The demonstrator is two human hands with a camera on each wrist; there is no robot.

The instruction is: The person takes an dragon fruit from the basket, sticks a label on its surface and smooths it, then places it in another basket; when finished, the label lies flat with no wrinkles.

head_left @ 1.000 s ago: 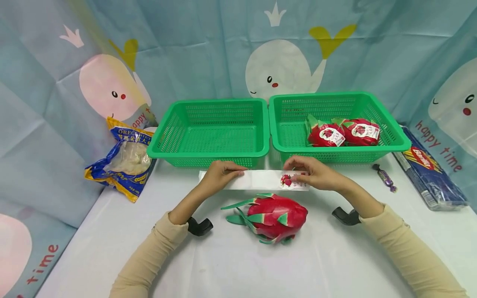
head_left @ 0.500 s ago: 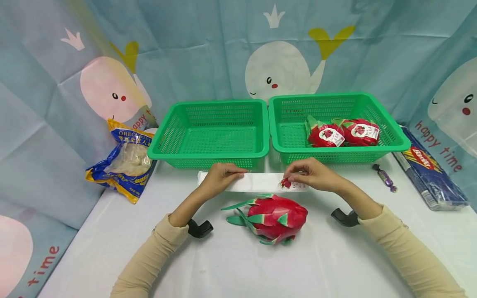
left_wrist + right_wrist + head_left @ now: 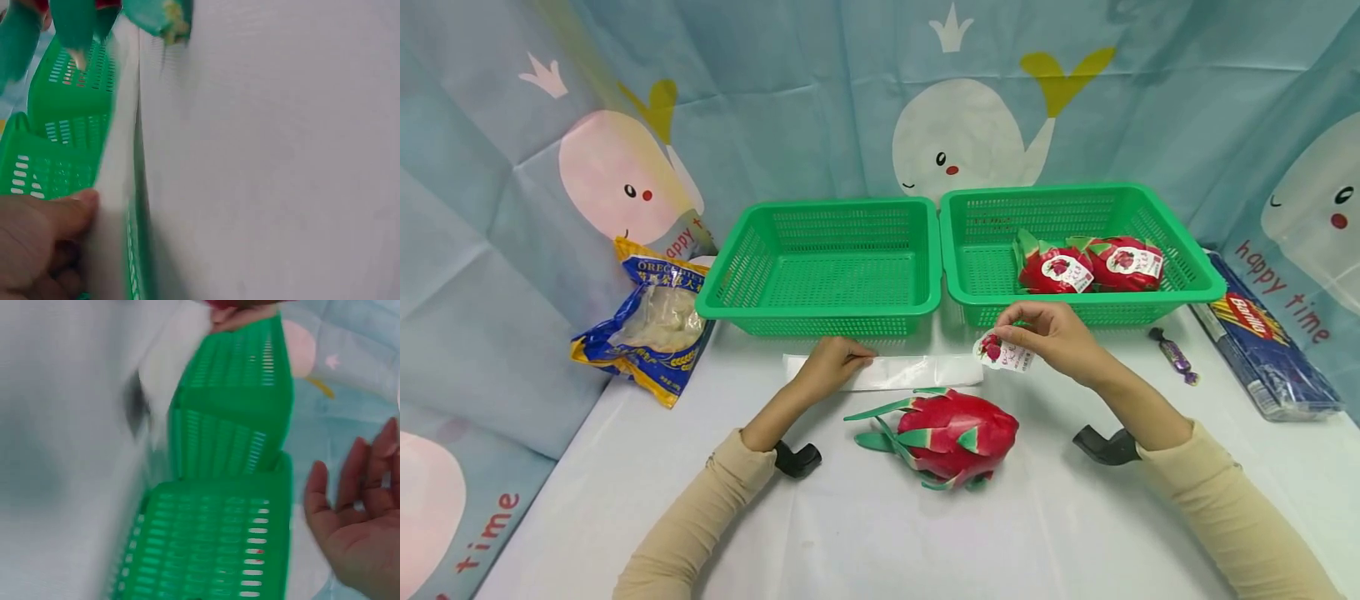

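Observation:
In the head view my left hand (image 3: 835,365) pinches a white strip of backing paper (image 3: 917,372), which stretches to the right in front of the baskets. The left wrist view shows thumb and fingers gripping the same strip (image 3: 119,169). My right hand (image 3: 1056,337) holds a sticker (image 3: 1004,350) with a printed dragon fruit between thumb and fingers, just off the strip's right end. Below the strip, a red dragon fruit (image 3: 958,437) with green scales lies on the white table. The right wrist view is blurred and the sticker does not show there.
Two green baskets stand side by side: the left one (image 3: 820,314) and the right one (image 3: 1090,298), holding two labelled dragon fruits (image 3: 1056,271). At left is a blue-and-yellow food bag (image 3: 655,321); at right, a purple wrapped candy (image 3: 1176,360) and a blue Barilla pack (image 3: 1270,342).
The sticker has come off the strip and moved up and right with my right hand. My left hand and the strip have shifted slightly left and down.

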